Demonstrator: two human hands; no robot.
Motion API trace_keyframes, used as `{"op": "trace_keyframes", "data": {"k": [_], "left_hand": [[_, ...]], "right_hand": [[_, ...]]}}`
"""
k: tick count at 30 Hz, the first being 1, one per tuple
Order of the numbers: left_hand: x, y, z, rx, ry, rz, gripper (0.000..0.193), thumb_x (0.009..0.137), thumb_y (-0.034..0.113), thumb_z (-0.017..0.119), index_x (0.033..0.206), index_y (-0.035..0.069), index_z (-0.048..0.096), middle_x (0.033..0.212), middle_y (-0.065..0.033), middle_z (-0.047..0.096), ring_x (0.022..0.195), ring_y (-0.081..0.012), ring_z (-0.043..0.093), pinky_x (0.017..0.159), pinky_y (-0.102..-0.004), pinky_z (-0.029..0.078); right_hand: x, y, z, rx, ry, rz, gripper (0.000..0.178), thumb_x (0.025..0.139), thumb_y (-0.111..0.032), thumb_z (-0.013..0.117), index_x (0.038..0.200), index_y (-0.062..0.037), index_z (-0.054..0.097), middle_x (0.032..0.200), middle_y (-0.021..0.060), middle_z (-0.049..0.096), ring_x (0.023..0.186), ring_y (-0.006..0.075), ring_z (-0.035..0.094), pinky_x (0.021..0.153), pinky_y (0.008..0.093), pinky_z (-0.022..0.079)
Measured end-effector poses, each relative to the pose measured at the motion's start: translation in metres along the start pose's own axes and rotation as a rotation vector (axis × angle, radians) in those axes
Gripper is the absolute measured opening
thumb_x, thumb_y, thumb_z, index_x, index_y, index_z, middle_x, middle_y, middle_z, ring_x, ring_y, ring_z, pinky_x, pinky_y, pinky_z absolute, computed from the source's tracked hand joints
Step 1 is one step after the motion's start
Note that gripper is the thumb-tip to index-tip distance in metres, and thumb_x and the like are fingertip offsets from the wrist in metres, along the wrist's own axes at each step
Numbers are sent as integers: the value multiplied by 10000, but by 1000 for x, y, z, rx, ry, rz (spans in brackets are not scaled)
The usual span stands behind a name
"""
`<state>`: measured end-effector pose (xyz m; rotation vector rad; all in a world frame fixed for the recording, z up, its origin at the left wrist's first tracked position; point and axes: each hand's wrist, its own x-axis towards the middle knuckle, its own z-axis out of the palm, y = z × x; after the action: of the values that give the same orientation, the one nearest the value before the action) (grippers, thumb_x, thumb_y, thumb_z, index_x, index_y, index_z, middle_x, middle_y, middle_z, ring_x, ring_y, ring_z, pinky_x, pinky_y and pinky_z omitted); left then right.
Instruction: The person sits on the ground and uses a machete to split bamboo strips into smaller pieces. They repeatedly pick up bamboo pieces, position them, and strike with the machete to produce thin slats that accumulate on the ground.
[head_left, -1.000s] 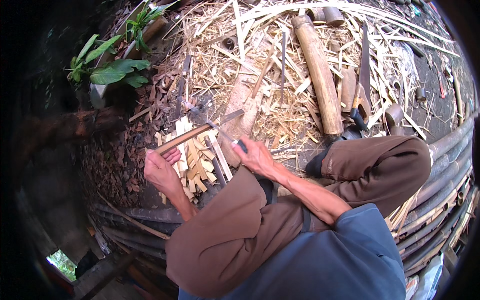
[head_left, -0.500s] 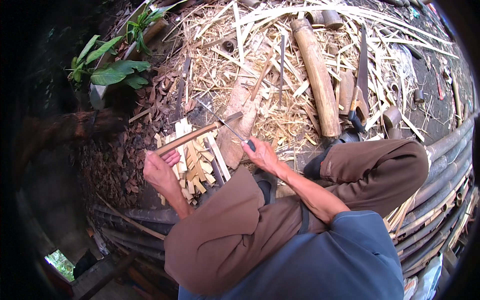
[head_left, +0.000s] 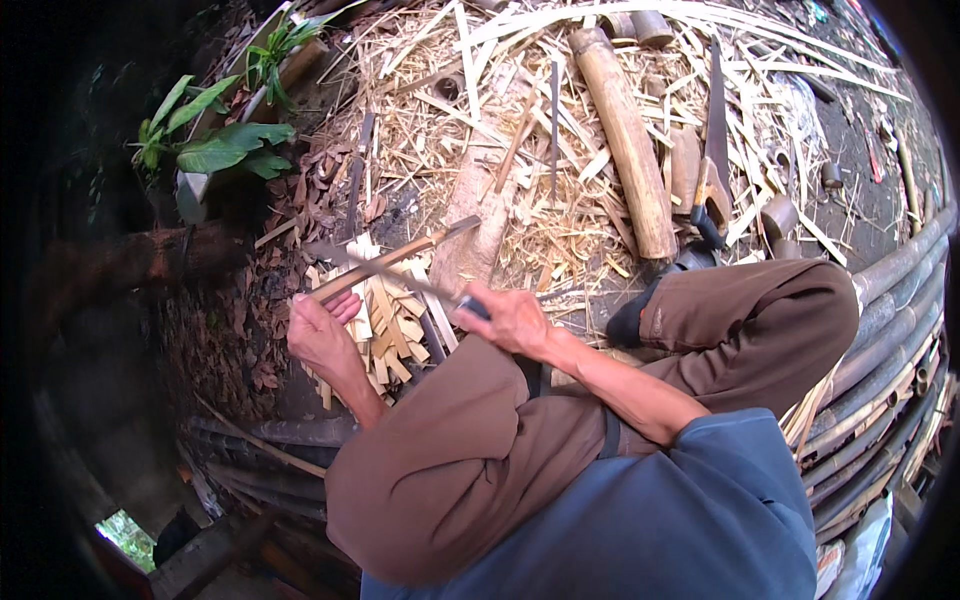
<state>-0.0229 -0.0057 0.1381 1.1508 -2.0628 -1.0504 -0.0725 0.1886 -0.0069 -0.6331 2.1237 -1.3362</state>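
Observation:
My left hand (head_left: 325, 330) grips the near end of a brown bamboo strip (head_left: 405, 249), which slants up and to the right. Closed around the dark handle of a knife is my right hand (head_left: 510, 322). The knife blade (head_left: 390, 273), smeared by motion, lies across the strip; I cannot tell whether its edge bites into it. Below the strip, a pile of short pale cut bamboo pieces (head_left: 390, 330) lies on the ground beside my left hand.
A thick bamboo log (head_left: 625, 140) lies among shavings (head_left: 560, 240), beside a handsaw (head_left: 716, 150). A flat board (head_left: 470, 215) rests ahead of my knees. Long bamboo poles (head_left: 880, 330) are stacked at right. Leafy plants (head_left: 225, 145) grow at far left.
My right hand has moved left and slightly toward me, carrying the knife down the strip toward my left hand. The left hand and strip have hardly moved.

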Motion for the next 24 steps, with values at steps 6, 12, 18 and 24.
{"op": "trace_keyframes", "data": {"k": [6, 12, 18, 24], "left_hand": [[9, -6, 5, -64, 70, 32, 476, 1071, 225, 361, 838, -144, 552, 757, -247, 678, 650, -272, 718, 585, -335, 627], [6, 7, 10, -60, 45, 56, 483, 1065, 216, 359, 840, -156, 571, 752, -244, 677, 626, -262, 709, 581, -327, 628], [15, -6, 1, -53, 52, 36, 483, 1068, 225, 359, 840, -148, 564, 740, -240, 666, 629, -258, 706, 578, -328, 633], [25, -39, -13, -4, 81, 81, 439, 1058, 212, 379, 920, -150, 587, 819, -234, 672, 678, -258, 712, 591, -320, 634]], "right_hand": [[14, 12, -1, 23, 48, 33, 404, 984, -465, 540, 1013, -63, 570, 528, 128, 536, 456, 305, 548, 443, 451, 456], [23, 82, -10, 92, 96, 251, 467, 991, -455, 510, 988, 5, 590, 725, 228, 649, 648, 431, 634, 633, 506, 511], [-4, 74, 0, -74, 72, 189, 468, 991, -478, 500, 1050, -18, 564, 776, 257, 654, 787, 472, 649, 737, 557, 484], [-16, 93, -6, -72, -11, 315, 521, 975, -510, 498, 1079, -6, 578, 913, 328, 653, 898, 526, 620, 784, 561, 480]]}}
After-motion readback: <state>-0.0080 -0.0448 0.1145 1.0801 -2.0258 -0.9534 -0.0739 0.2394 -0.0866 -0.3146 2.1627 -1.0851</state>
